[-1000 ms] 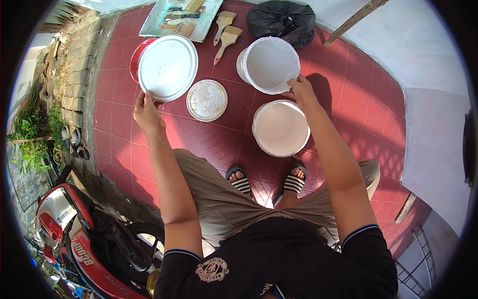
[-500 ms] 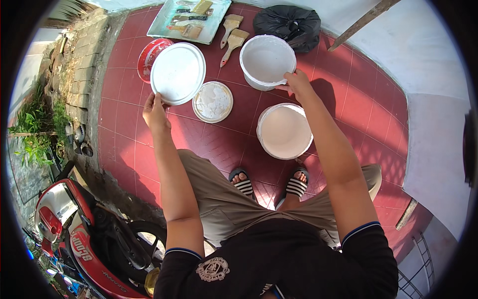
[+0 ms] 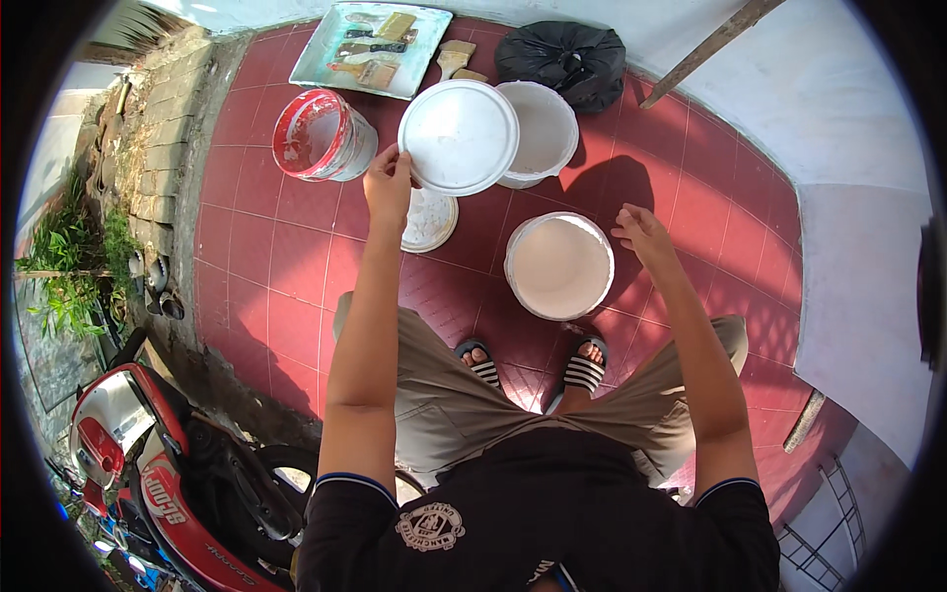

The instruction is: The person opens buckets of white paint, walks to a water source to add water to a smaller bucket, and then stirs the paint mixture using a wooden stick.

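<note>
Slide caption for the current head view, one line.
Left hand holding a round white lid, right hand empty near a bucket of pale liquid.

The red tiled floor [image 3: 444, 286] carries three buckets [image 3: 352, 150], a lid [image 3: 430, 221], tray [image 3: 428, 41], brushes [image 3: 455, 56], bag [image 3: 564, 65].

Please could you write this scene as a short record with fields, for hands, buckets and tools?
Left hand: grips round white lid by its edge
Right hand: holds nothing, nearest to bucket of pale liquid
Other buckets: red-rimmed bucket; white bucket, partly hidden by the lid
Floor: stained lid on red tiles
Tools: paintbrushes in pale tray, more beside it
</note>
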Available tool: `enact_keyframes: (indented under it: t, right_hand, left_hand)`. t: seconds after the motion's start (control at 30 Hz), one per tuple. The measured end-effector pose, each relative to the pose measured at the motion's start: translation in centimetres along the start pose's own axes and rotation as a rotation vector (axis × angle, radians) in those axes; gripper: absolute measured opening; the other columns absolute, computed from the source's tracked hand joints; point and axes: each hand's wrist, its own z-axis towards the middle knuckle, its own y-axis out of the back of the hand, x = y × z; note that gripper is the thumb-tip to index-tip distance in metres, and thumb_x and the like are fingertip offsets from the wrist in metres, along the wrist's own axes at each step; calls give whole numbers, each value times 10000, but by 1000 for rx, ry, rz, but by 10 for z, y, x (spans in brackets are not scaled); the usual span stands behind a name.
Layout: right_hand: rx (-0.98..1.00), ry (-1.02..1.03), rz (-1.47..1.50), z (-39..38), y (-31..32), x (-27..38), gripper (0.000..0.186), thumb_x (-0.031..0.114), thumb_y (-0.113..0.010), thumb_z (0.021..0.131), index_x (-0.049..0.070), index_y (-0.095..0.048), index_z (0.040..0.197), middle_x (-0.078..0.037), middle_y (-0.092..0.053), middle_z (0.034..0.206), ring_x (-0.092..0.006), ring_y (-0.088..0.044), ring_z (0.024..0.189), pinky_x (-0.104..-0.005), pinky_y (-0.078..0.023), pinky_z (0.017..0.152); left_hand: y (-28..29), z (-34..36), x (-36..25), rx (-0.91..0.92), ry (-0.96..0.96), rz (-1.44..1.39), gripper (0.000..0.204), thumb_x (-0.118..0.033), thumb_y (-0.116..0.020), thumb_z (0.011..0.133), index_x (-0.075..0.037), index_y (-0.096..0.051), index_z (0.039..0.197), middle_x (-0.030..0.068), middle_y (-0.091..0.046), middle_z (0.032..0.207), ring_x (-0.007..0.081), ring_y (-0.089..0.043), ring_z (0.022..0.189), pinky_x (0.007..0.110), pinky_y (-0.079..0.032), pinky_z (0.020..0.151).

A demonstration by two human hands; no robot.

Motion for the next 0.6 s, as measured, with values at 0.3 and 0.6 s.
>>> enact_keyframes:
  t: [0.3, 0.6]
  right_hand:
    - [43, 37, -251, -55, 27, -42, 588, 357, -581, 989, -42, -440, 1398, -143, -663, 1116, -222, -649, 1015, -332, -504, 901]
    - [342, -139, -97, -61, 2, -60, 631, 274, -620, 968, 1, -343, 1466, -192, -642, 1140, -203, -680, 935, -344, -556, 803]
  left_hand:
    - [-98, 18, 19, 10, 16, 156, 296, -184, -671, 879, 34, -695, 1078, 165, -637, 949, 260, -658, 893, 386, -529, 816]
    - [-107, 27, 42, -19, -248, 388, 354, -257, -665, 897, 9, -690, 1130, 170, -643, 946, 297, -656, 884, 406, -515, 817]
